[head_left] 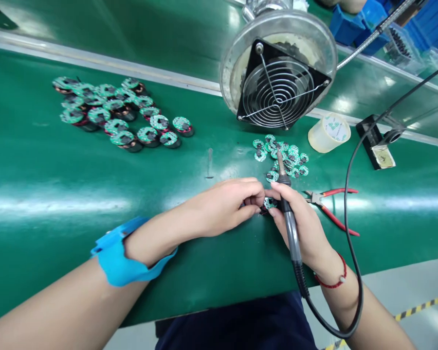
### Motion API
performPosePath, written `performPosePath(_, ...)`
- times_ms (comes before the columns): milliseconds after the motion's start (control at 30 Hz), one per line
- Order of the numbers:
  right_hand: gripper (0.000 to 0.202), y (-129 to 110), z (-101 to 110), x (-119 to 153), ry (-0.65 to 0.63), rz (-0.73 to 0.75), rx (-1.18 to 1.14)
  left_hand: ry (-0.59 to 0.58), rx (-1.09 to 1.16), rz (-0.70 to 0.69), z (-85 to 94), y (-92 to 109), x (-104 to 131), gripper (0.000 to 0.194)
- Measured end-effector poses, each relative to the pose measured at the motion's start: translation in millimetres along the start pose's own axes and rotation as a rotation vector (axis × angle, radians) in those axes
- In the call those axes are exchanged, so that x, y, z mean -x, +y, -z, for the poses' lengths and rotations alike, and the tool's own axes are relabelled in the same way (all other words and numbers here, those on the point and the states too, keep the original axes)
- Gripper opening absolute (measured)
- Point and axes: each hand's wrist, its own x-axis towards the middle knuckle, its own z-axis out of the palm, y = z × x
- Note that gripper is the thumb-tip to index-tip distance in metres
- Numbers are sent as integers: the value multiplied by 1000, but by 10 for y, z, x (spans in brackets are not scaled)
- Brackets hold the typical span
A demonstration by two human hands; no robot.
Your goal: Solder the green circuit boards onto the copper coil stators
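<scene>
My left hand point(237, 201) is closed on a small motor point(269, 202) with a round green circuit board on its end; the fingers hide most of it. My right hand point(302, 218) has a soldering iron point(292, 228) lying across its palm, tip pointing away from me. The thumb and fingertips of that hand also touch the motor, from the right. Just beyond my hands lies a loose heap of small round green circuit boards point(294, 158). To the left stand several motors point(117, 126) with such boards on top.
A fume extractor fan point(277, 92) hangs over the back of the green bench point(51, 194). A tape roll point(328, 133), a soldering iron stand point(377, 143) and red-handled cutters point(332, 206) are to the right. The iron's black cable point(346, 194) loops past my right forearm. Blue bins point(357, 24) stand behind.
</scene>
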Motion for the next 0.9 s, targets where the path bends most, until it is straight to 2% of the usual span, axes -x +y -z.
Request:
performPosePath(233, 49, -13, 38, -7, 17, 71, 29, 104, 146, 10, -99, 18, -2, 10)
performPosePath(467, 49, -14, 87, 49, 13, 231, 130, 162, 211, 86, -129, 54, -30, 16)
performPosePath(733, 43, 5, 99, 45, 58, 194, 147, 184, 197, 178, -113, 85, -7, 14)
performPosePath(900, 48, -48, 133, 1, 193, 141, 42, 222, 147, 198, -134, 111, -7, 15)
